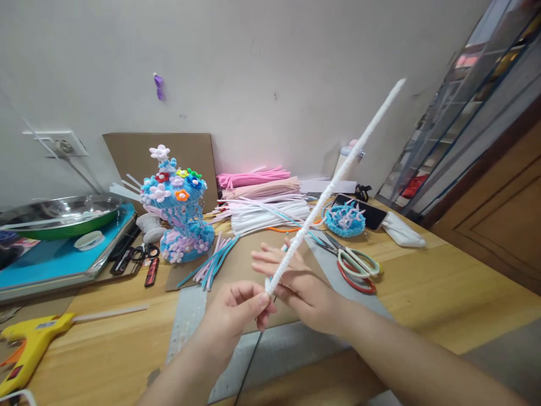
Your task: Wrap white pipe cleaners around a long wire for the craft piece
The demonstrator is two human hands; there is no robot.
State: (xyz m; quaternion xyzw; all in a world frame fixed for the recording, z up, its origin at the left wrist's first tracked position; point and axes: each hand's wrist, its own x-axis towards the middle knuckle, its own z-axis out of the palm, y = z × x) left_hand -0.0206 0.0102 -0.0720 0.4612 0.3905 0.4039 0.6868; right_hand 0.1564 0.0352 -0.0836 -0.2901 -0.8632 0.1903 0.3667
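My left hand [249,304] pinches the lower end of a long white pipe cleaner [325,194], which slants up to the right. Fingers stretched out, my right hand [306,287] lies behind and beside the pipe cleaner, close to the left fingertips; its thumb is near the stem, but whether it presses on it I cannot tell. Beneath both hands is a brown cardboard sheet [236,265]. A thin dark line [253,361] runs down from the hands toward the table's front. Blue and lilac pipe cleaners [211,268] lie left of the hands; scissors [357,262] lie to the right.
A blue flowered pipe-cleaner piece [175,194] stands at left. Behind are pink bundles [253,177] and white bundles [270,214]. A blue round piece [344,219] and a phone [372,217] lie right. A yellow glue gun [38,338] and metal pan [63,211] are left.
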